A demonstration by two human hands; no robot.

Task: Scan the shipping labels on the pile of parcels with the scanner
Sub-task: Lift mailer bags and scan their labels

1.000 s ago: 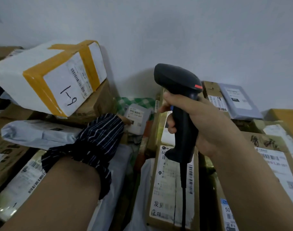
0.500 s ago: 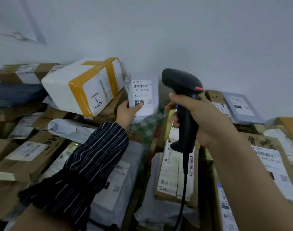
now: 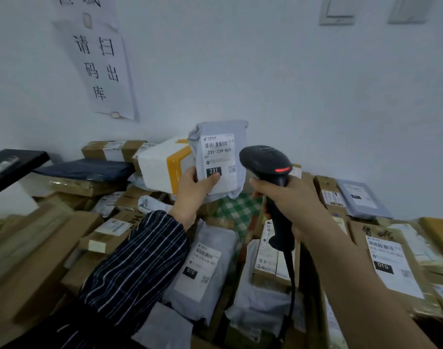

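I see the grey mailer (image 3: pixel 225 127) upright above the parcel pile (image 3: pixel 205 268), its shipping label (image 3: pixel 219 157) reading "231-239-K01" twd me. L hand (image 3: pixel 192 190) pinches its lower-left corner, thumb on the label. Scanner (image 3: pixel 265 159) sits just right of it, red light on, R hand (image 3: pixel 293 205) wrapped round the handle. White box (image 3: pixel 160 167) w/ yellow tape is behind.

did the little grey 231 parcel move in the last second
Yes, upward. The grey parcel, gripped by the left hand, now reaches above the white taped box; a second ago it lay lower than that box.
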